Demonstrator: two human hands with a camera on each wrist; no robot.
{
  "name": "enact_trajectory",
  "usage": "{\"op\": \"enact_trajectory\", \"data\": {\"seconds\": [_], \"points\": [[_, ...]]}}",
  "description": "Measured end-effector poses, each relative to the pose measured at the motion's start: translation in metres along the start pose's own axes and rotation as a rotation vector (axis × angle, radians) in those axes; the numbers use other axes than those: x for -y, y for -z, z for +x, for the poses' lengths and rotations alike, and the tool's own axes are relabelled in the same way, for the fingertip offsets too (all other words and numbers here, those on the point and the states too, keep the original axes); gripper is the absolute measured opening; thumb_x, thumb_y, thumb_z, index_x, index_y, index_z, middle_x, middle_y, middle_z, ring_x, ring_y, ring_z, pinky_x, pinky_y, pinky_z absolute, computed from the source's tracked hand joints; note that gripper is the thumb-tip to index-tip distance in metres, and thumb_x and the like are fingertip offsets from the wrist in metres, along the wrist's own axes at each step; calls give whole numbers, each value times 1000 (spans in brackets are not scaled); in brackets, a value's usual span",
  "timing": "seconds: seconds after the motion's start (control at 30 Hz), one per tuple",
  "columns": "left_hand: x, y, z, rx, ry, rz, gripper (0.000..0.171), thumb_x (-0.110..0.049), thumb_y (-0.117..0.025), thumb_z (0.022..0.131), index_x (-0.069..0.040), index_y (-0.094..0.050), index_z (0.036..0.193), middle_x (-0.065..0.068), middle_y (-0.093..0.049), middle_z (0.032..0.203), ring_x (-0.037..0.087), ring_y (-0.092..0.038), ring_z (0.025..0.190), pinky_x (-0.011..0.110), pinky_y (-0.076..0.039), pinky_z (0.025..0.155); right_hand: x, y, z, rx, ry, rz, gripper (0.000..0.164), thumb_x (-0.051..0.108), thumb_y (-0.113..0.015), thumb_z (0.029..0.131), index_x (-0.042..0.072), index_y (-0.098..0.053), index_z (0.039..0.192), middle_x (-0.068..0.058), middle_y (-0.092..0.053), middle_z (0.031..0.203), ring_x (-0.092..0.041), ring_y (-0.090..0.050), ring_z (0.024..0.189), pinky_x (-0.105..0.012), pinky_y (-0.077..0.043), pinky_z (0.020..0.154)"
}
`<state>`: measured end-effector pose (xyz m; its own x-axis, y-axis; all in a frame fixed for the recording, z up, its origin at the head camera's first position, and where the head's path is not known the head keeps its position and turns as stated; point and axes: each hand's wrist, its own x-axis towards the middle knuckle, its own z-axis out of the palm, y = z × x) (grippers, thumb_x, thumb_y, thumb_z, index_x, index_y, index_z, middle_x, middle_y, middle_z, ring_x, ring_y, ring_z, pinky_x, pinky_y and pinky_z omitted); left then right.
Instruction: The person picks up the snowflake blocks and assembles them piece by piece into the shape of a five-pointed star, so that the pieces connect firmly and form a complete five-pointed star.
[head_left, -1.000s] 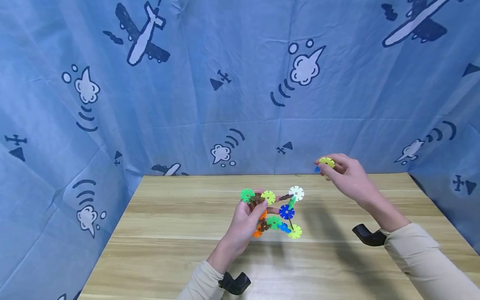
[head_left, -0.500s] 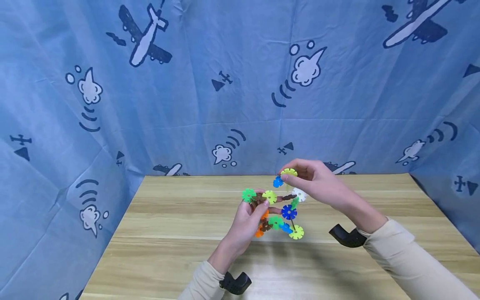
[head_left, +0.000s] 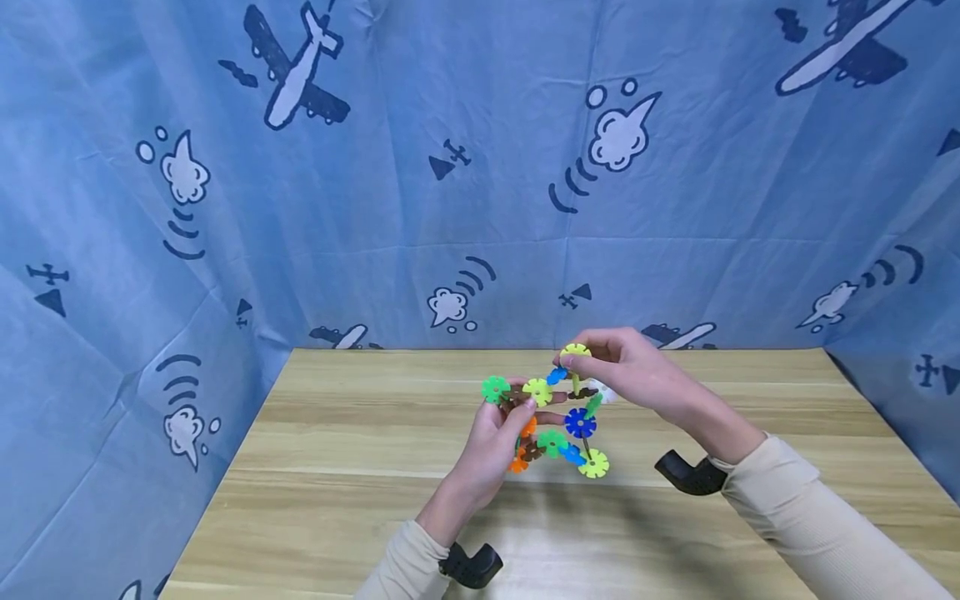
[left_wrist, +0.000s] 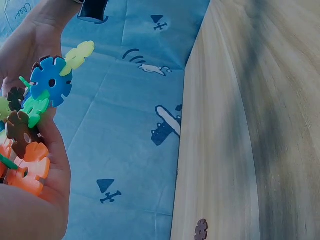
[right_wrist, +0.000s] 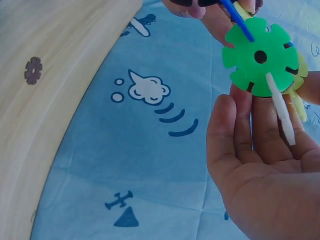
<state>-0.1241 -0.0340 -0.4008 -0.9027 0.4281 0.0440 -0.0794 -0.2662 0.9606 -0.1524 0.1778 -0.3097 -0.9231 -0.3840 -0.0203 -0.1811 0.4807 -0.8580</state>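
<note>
My left hand point(head_left: 483, 454) grips a linked structure of notched plastic snowflake discs above the table, its thumb near a yellow disc point(head_left: 537, 392). Other discs in the structure include a green one point(head_left: 496, 389), a dark blue one point(head_left: 580, 422) and a lower yellow one point(head_left: 593, 463). My right hand point(head_left: 637, 371) pinches another yellow disc point(head_left: 576, 353) at the structure's top, with a light blue disc point(head_left: 557, 376) joined to it. Partly behind the right hand's fingers is a white disc point(head_left: 602, 390). Orange discs point(left_wrist: 31, 167) lie against the left palm in the left wrist view.
A loose brown disc point(right_wrist: 33, 70) lies on the wooden table point(head_left: 337, 442). Blue curtain point(head_left: 495, 208) with printed planes surrounds the table at the back and sides. Black curved camera mounts point(head_left: 471, 565) sit on both wrists.
My right hand has swung left from the far right, carrying the yellow and light blue discs to the structure's top, then dipped slightly. The left hand keeps its grip nearly in place.
</note>
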Motion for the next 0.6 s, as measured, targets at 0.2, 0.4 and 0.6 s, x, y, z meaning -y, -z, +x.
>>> {"op": "enact_trajectory", "data": {"seconds": [0.2,0.4,0.6], "points": [[0,-1,1,-36,12,-30,29,-18,-49,107,-6,-47,134,14,-69,118,14,-71,99,24,-57,77,-2,-3,2,22,-7,21,25,35,-63,101,11,-70,100,-5,-67,90,-26,-60,91,-37,-50,83],[0,2,0,-26,-11,-81,34,-15,-53,102,1,-48,131,1,-65,97,11,-66,88,22,-55,74,-3,-4,3,3,-49,20,29,38,-65,99,9,-68,97,-7,-62,85,-24,-57,88,-34,-47,74],[0,3,0,-32,13,-107,29,-14,-53,102,1,-50,125,3,-61,95,10,-65,83,21,-57,72,-2,-7,3,-6,-123,65,34,42,-66,98,7,-66,98,-3,-61,80,-23,-55,88,-34,-43,73]]}}
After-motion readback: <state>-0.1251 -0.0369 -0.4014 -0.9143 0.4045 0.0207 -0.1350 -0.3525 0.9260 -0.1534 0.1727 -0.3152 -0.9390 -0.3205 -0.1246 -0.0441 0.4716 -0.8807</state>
